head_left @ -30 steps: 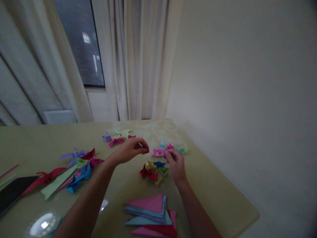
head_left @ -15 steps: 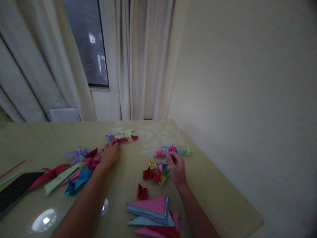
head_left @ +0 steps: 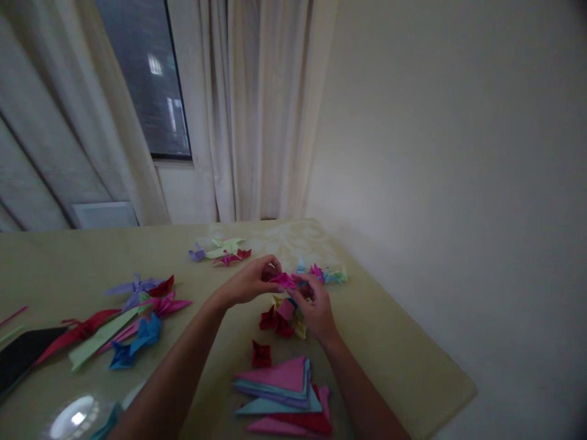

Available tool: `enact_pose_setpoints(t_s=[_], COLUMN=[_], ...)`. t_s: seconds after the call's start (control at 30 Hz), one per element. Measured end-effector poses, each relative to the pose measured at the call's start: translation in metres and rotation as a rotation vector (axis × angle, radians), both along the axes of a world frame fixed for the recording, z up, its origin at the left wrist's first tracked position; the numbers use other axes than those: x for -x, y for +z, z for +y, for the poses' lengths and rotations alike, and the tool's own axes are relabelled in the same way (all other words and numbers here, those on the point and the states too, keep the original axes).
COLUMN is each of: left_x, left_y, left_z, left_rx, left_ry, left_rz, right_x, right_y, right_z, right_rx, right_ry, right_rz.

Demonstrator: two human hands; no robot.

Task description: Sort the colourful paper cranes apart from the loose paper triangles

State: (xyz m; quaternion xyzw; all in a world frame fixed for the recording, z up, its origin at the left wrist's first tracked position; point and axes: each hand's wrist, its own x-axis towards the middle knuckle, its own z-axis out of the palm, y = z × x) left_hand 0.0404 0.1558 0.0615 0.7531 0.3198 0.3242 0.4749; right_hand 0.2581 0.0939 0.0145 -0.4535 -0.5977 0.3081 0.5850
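My left hand [head_left: 250, 282] and my right hand [head_left: 313, 307] meet above the table, both pinching a small magenta folded paper piece [head_left: 284, 280]. Just below them lies a heap of small folded paper flowers [head_left: 279, 321] in red, yellow and pink. A single dark red folded flower [head_left: 260, 354] lies apart in front of the heap. A stack of folded paper triangles [head_left: 282, 391] in pink, blue and red sits nearest me.
More folded pieces lie behind the hands [head_left: 328, 274] and further back [head_left: 222, 251]. Long paper shapes in purple, red, green and blue [head_left: 128, 311] spread at the left beside a dark phone [head_left: 21, 356]. The table's right edge [head_left: 440, 360] runs near a wall; curtains hang behind.
My left hand came back from the paper shapes at the left to the middle and now pinches the magenta piece together with my right hand. The camera shifted slightly.
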Motion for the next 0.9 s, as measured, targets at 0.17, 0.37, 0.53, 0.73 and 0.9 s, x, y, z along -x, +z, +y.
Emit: enact_pose_setpoints(t_s=[0.17,0.37,0.53,0.73,0.9], left_x=[-0.017,-0.014,0.004,0.024,0.025], left_y=[0.004,-0.008,-0.049,-0.086,-0.088], left_z=[-0.011,-0.002,0.010,0.018,0.026], left_rx=[0.133,0.092,-0.195,-0.252,-0.203], left_ry=[-0.136,-0.095,0.720,1.039,1.020], left_rz=[-0.015,0.032,0.259,0.751,0.802], right_x=[-0.002,-0.002,-0.005,-0.005,-0.002], right_y=[0.003,0.009,0.015,0.017,0.011], right_z=[-0.002,-0.006,-0.008,-0.010,-0.010], right_rx=[-0.111,-0.139,-0.101,-0.106,-0.020], right_ry=[0.024,0.025,0.001,0.040,0.088], right_rz=[-0.083,-0.101,-0.032,-0.077,-0.129])
